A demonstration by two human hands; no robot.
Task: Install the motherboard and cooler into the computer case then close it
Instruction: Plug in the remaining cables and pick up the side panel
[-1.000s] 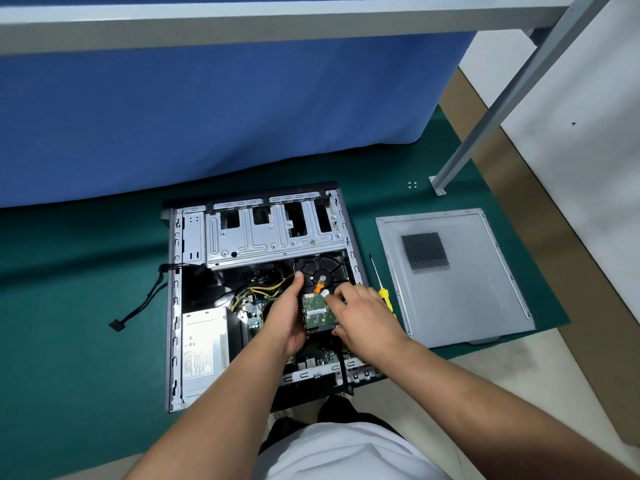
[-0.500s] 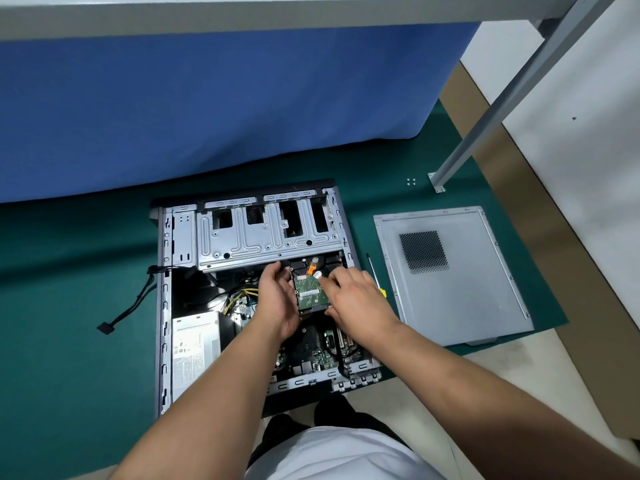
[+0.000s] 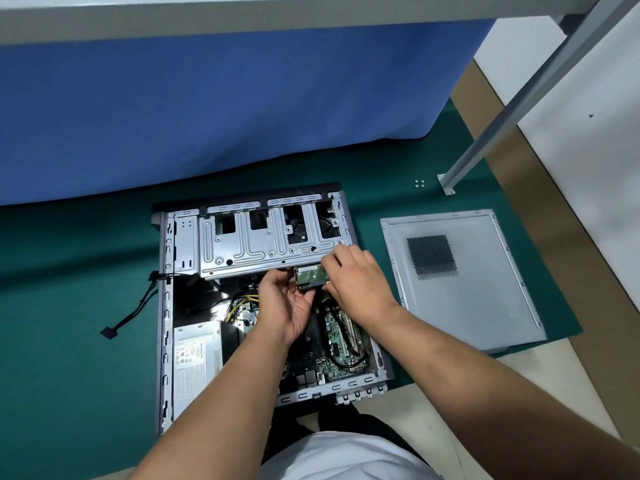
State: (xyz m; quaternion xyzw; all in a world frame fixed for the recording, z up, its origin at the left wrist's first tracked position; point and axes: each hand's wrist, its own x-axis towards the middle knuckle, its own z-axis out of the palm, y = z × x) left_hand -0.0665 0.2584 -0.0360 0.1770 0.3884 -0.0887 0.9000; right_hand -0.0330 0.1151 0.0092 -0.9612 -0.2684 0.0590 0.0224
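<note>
Here, a person is leaning over an open computer case (image 3: 166, 306) lying flat on a green tabletop (image 3: 69, 358); both hands are meeting over its middle, clamped on a hard drive (image 3: 311, 276) whose green circuit side is facing up; the left hand (image 3: 285, 306) is cradling it from below with the thumb curled at its edge, and the right hand (image 3: 353, 275) is pinching its far side; the drive is touching the lip of the metal drive cage (image 3: 249, 247) just beyond the fingers. The motherboard (image 3: 341, 336) is already lying in the case beneath the wrists; the cooler is hidden, so I cannot tell its place; the side panel (image 3: 485, 296) is lying well to the right of the right hand, so the case is not yet closed. A loose cable (image 3: 133, 311) is trailing out left of the left hand. Risks, as I judge them: the drive slipping onto the board if either grip is loosening; the drive jamming if entering the cage tilted.
</note>
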